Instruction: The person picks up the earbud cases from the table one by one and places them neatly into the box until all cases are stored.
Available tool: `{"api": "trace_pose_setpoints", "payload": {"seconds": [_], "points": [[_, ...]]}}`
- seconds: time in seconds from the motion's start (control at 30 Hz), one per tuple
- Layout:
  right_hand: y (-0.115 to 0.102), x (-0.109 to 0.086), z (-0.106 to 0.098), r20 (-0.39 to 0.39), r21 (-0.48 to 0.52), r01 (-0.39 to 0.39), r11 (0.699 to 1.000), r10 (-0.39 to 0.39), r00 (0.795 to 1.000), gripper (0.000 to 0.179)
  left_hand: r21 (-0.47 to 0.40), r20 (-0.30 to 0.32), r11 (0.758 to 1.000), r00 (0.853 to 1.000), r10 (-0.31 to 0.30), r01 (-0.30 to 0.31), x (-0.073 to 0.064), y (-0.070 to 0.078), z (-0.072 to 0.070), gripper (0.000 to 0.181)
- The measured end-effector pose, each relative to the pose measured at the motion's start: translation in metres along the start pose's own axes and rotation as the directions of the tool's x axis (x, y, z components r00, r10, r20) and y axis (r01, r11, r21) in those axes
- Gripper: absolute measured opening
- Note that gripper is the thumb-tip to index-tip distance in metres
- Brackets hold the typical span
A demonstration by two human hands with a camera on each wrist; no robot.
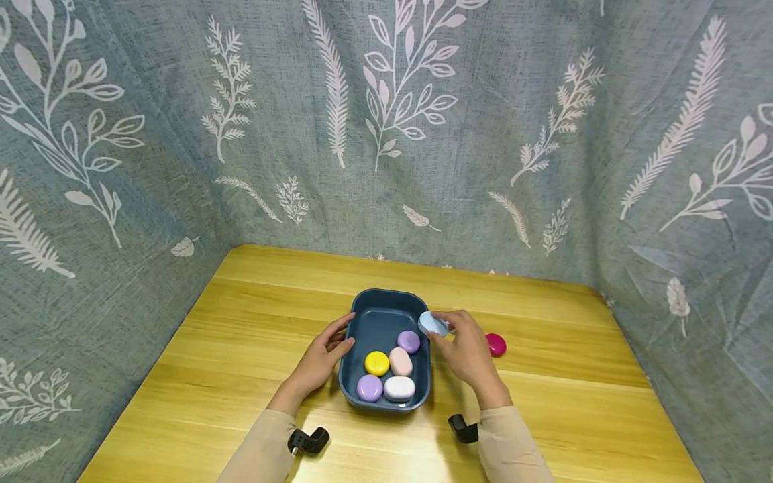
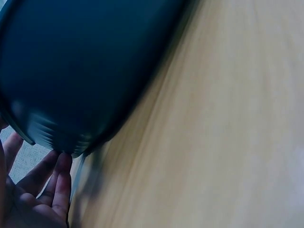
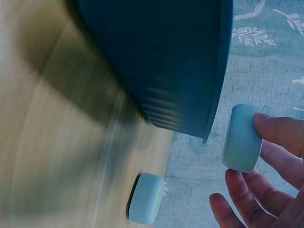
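A dark blue rectangular box (image 1: 377,320) sits on the table. Soap bars lie in its near part: purple (image 1: 408,342), yellow (image 1: 377,363), pale pink (image 1: 400,361), white (image 1: 399,388) and a second purple (image 1: 370,388). My left hand (image 1: 321,359) touches the box's left side; in the left wrist view its fairly straight fingers (image 2: 61,185) meet the outer wall. Beside the right rim, my right hand (image 1: 466,349) pinches a light blue soap bar (image 3: 242,137) between thumb and fingers, raised off the table.
A magenta soap bar (image 1: 496,345) lies on the wooden table (image 1: 574,376), right of my right hand. The right wrist view has a pale bluish bar (image 3: 146,198) on the table by the box. A leaf-patterned cloth (image 1: 386,201) hangs round the back and sides.
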State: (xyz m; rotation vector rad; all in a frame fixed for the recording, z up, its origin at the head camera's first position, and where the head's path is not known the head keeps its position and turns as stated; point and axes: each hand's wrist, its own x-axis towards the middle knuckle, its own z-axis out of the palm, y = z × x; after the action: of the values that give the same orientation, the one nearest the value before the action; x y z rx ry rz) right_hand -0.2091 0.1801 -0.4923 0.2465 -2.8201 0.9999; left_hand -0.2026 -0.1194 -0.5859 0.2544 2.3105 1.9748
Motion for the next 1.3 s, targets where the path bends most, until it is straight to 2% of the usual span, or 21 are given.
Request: {"api": "trace_pose_setpoints", "payload": {"seconds": [0.53,1.3], "points": [[-0.008,-0.003,0.014,0.021,0.016,0.079,0.997,-0.079,0.997,0.039,-0.002,0.0,1.0,1.0,0.005,-0.005,0.001,-0.002,-0.001,0.054],[-0.014,-0.003,0.032,0.069,-0.006,0.125,0.992,-0.125,0.99,0.036,0.0,0.004,1.0,1.0,-0.003,0.003,0.0,-0.001,-0.001,0.055]]}}
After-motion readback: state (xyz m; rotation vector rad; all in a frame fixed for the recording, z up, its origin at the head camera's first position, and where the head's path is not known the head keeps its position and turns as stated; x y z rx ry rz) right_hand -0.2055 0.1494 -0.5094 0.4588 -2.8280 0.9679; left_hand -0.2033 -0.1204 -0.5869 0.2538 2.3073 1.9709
